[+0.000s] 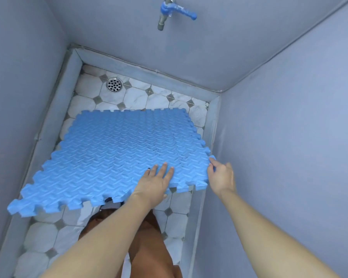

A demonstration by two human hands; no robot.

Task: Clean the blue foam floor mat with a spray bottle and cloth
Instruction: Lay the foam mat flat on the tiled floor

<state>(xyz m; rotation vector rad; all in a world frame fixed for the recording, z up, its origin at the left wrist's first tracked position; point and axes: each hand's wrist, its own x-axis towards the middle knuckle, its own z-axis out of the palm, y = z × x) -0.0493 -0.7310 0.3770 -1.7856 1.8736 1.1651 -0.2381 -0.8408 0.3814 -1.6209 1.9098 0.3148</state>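
Observation:
The blue foam floor mat [113, 157] has a ridged pattern and toothed interlocking edges. It is held above the tiled floor, filling the middle of the view, with dark smudges on its right half. My left hand [155, 182] holds the mat's near edge, fingers straight on top and the thumb hidden underneath. My right hand [221, 175] pinches the mat's near right corner. No spray bottle or cloth is in view.
A low grey curb [72, 63] rims the white tiled floor [135, 97] of a narrow wash bay. A round metal drain [114, 84] sits at the far left. A blue-handled tap [169, 11] juts from the back wall. Grey walls stand close on three sides.

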